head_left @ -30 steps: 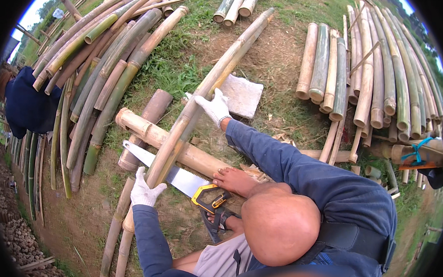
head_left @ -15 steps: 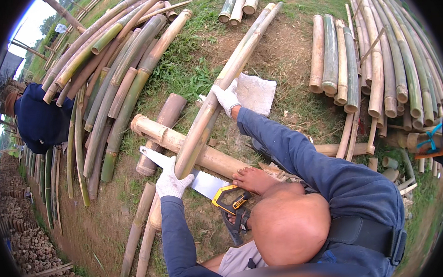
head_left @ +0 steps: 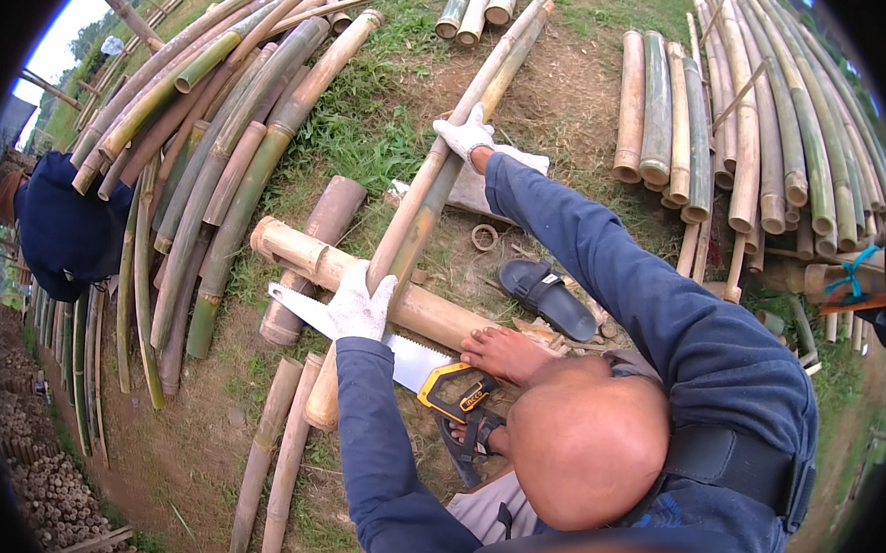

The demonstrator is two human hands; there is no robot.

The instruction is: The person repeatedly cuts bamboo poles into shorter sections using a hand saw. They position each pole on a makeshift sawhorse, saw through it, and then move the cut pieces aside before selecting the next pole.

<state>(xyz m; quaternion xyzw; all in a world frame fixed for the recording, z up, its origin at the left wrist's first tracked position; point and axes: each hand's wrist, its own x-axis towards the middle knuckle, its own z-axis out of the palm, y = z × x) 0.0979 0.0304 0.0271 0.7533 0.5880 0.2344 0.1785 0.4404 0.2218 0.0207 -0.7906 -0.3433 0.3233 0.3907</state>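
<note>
Smooth woody bamboo [head_left: 411, 206], shiny metal saw blade [head_left: 418, 363], plastic saw handle [head_left: 432, 383], matt cloth gloves [head_left: 362, 309]

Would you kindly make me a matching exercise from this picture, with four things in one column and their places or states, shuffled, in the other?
Things:
1. Saw
2. Loose sandal
3. Left hand
4. Right hand

Places or states:
A. White-gloved, on the upper stretch of the held bamboo
B. Black, lying with no foot in it
C. White-gloved, at the lower stretch of the held bamboo
D. Yellow-and-black handle, close to the bare foot

Right pairs: 1-D, 2-B, 3-C, 4-A
</note>
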